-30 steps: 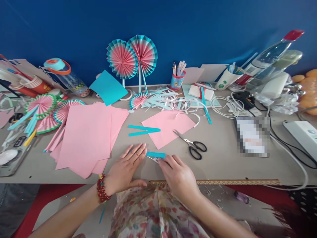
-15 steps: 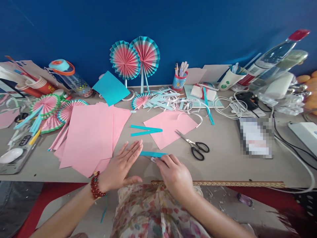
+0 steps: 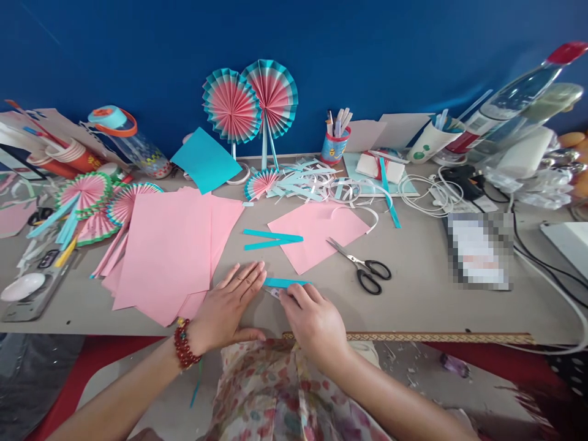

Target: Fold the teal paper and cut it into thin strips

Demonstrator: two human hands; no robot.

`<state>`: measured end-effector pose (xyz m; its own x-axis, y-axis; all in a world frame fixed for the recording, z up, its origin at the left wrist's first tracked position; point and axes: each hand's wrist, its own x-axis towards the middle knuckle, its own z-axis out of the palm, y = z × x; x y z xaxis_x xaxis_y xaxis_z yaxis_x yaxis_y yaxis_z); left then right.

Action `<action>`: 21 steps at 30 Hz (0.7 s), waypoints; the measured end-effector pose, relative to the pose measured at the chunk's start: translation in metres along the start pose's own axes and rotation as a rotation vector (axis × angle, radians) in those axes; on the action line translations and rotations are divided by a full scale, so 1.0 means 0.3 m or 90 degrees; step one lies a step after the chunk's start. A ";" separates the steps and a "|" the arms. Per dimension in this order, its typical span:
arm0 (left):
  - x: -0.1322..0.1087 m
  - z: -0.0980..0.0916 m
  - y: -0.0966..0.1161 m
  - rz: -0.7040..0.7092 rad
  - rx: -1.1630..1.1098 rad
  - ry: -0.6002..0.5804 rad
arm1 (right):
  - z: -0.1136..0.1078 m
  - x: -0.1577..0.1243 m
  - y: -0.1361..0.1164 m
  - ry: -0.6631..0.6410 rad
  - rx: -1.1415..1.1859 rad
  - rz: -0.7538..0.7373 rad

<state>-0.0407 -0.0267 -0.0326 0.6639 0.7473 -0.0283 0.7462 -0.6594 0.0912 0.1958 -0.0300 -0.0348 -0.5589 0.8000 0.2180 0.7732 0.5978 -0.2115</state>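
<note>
My left hand (image 3: 232, 303) lies flat on the table with its fingers stretched out and its thumb apart, its fingertips beside the left end of a blue paper strip (image 3: 287, 283). In my closed right hand (image 3: 315, 318) is what looks like a small white craft knife (image 3: 274, 293), mostly hidden by the fingers; its thin tip points left, just below the strip. Beyond the hands, two more blue strips (image 3: 261, 234) meet in a narrow V, partly over a pink sheet (image 3: 316, 236). Black-handled scissors (image 3: 362, 264) rest to the right of that sheet.
Stacked pink paper (image 3: 169, 245) lies left, near folded paper fans (image 3: 82, 193). Two round fans (image 3: 232, 107) stand against the blue wall, with a blue sheet (image 3: 206, 159) beside them. Paper scraps (image 3: 307, 180), a pen cup (image 3: 335, 147) and white cables (image 3: 432, 193) line the back.
My right hand has slid a little left with the white craft knife, closer to my left hand. The left hand stays flat. The camera view has shifted slightly.
</note>
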 end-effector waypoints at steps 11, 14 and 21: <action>-0.070 -0.083 -0.069 0.003 -0.251 0.108 | -0.002 0.005 -0.005 0.002 0.016 0.005; -0.079 -0.052 -0.087 0.019 -0.236 0.089 | -0.001 0.005 -0.005 0.010 0.023 0.006; -0.086 -0.023 -0.092 0.001 -0.278 0.087 | 0.005 0.013 -0.010 0.014 0.025 0.007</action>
<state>-0.0789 -0.0272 -0.0275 0.6301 0.7700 0.1006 0.6353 -0.5856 0.5034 0.1908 -0.0285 -0.0348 -0.5429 0.8059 0.2363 0.7672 0.5904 -0.2506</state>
